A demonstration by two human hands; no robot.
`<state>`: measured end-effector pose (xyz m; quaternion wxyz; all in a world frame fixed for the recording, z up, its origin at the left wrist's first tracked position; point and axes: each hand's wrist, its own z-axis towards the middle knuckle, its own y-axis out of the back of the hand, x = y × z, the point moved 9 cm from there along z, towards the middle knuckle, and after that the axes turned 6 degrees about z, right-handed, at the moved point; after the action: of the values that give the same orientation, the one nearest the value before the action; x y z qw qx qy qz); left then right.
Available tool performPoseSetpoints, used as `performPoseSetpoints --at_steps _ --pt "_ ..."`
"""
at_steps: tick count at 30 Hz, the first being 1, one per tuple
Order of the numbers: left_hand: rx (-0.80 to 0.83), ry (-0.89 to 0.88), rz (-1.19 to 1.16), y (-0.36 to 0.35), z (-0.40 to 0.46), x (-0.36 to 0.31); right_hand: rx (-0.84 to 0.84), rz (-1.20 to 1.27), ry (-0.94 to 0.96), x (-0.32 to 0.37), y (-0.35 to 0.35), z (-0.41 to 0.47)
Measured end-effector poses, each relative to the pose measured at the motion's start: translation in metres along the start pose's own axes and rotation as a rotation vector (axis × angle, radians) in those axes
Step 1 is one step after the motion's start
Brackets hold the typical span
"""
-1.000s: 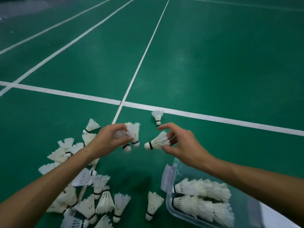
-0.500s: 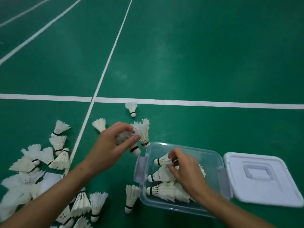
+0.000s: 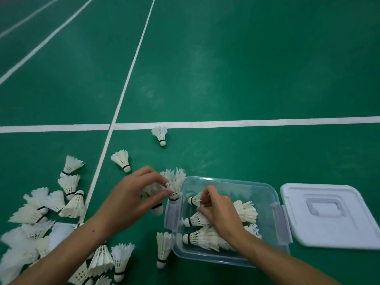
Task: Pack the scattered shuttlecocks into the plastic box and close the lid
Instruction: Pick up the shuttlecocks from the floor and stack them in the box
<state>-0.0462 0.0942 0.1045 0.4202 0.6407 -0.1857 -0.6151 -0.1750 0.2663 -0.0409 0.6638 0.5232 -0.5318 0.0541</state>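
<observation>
Shuttles pinched in our L hand; R hand grips one in box; no readable writing.

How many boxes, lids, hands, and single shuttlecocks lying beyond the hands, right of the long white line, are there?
Box: 1
Lid: 1
Hands: 2, left hand and right hand
Single shuttlecocks: 2
Total: 6

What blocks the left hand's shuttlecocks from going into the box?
Nothing visible. The left hand holds shuttlecocks just outside the plastic box; the lid lies off beside it, and the right hand works inside.
</observation>
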Motion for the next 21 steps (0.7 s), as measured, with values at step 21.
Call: performPoseSetpoints --at_steps 21 --pt "0.289 -0.289 0.48 -0.061 0.057 -0.066 -0.174 -0.073 0.284 0.073 0.091 -0.031"
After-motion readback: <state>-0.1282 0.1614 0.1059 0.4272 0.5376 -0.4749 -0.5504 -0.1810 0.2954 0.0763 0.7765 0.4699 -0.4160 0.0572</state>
